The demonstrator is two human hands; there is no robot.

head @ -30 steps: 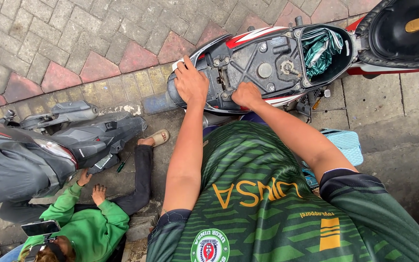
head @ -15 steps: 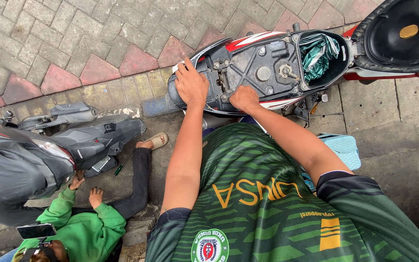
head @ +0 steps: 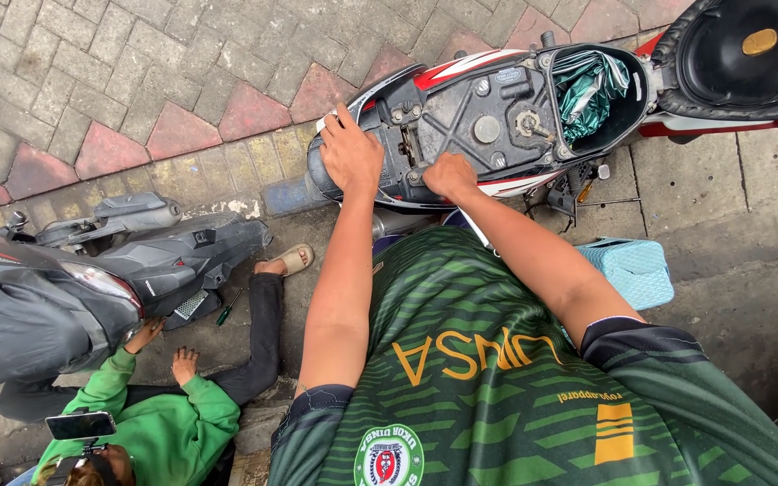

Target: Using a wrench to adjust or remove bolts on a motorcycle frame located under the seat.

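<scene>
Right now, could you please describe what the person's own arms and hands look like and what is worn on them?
Both hands, left and right, are bare: no gloves, rings or watch show. The forearms are bare too. Short sleeves of a dark green striped jersey end in black cuffs; the jersey carries orange lettering and a round crest.

Both hands on the scooter (head: 497, 117) ahead, crumpled cloth (head: 592, 85) in its open bin, second motorbike (head: 74, 279) at left, seated person (head: 164, 423) beside it, small box (head: 632, 270) at right
</scene>
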